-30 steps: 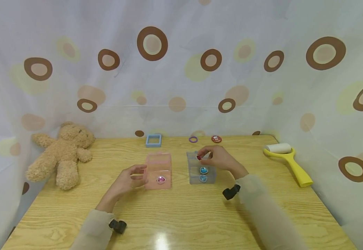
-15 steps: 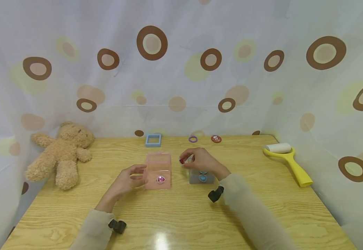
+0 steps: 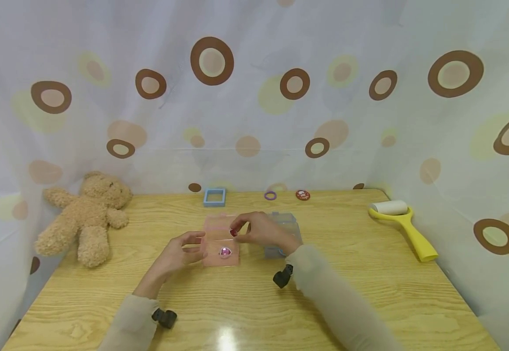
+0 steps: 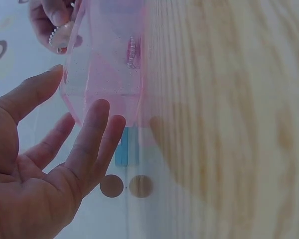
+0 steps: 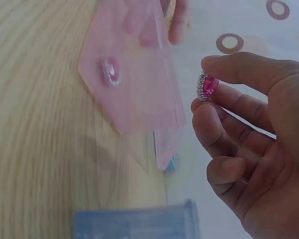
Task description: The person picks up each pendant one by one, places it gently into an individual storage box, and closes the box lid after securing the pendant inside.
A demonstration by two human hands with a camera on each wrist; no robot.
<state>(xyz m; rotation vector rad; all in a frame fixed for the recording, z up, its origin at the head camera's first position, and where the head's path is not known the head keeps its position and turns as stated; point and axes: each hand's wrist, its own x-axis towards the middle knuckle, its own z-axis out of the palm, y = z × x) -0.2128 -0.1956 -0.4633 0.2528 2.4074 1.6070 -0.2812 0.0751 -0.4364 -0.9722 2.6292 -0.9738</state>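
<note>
My right hand [image 3: 261,230] pinches a pink gem [image 5: 209,87] with a beaded silver rim between thumb and fingertips. It is held above the right side of an open, see-through pink box [image 3: 221,261]. Inside that box lies another pink gem [image 3: 225,251] with a pale rim. My left hand [image 3: 176,253] is at the box's left side, fingers spread and relaxed, fingertips right at its wall in the left wrist view. Under my right wrist stands an open blue clear box [image 3: 286,219]; the hand and sleeve mostly hide the blue gems in it.
Along the table's back lie a blue square frame [image 3: 214,197], a purple ring [image 3: 270,195] and a round red badge [image 3: 303,195]. A teddy bear [image 3: 89,214] lies at the left. A yellow-handled lint roller [image 3: 405,222] is at the right, beside the patterned curtain [image 3: 254,97].
My right hand has carried the pink gem leftward from the blue box to over the pink box. My left hand has stayed in place.
</note>
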